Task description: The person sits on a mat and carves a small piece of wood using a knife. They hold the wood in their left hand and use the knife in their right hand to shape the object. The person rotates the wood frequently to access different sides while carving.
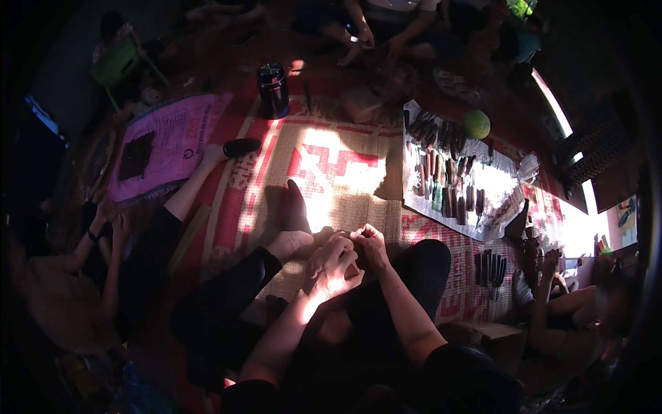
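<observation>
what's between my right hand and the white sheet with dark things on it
In the head view, a stretch of tan and red woven mat lies between your right hand and the white sheet.

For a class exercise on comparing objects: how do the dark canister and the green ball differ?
Shape: the canister is an upright cylinder, while the ball is round.
Colour: the canister is dark and shiny; the ball is light green.
Place: the canister stands on the patterned mat; the ball sits at the far edge of the white sheet.
Shared: nobody is holding either one.
</observation>
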### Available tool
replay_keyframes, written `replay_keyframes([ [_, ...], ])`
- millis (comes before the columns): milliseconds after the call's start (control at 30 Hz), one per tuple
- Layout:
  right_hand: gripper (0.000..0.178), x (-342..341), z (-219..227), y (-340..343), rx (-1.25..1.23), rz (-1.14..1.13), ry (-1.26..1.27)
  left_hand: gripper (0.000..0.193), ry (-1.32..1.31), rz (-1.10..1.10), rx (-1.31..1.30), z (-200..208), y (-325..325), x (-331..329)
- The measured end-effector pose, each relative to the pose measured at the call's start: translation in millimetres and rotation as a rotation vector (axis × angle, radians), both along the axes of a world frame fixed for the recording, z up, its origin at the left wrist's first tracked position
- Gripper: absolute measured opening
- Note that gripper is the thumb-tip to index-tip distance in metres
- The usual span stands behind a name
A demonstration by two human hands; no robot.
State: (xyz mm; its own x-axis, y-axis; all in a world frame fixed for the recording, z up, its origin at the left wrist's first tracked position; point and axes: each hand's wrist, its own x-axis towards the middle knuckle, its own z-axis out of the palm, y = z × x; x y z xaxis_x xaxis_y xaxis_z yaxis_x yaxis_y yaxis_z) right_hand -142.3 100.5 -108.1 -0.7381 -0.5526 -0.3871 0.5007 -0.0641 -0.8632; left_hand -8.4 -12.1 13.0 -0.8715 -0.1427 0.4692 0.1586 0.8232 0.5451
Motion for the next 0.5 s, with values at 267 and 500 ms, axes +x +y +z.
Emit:
replay_keyframes([
  [267,0.020,-23,-31,-2,0.005,-0.263,0.204,0.035,0.004,-0.027,-0.032,-1,2,-7],
  [500,0.013,-24,-1,32,0.200,-0.351,0.110,0.044,0.004,-0.003,0.004,-7,-13,20],
])
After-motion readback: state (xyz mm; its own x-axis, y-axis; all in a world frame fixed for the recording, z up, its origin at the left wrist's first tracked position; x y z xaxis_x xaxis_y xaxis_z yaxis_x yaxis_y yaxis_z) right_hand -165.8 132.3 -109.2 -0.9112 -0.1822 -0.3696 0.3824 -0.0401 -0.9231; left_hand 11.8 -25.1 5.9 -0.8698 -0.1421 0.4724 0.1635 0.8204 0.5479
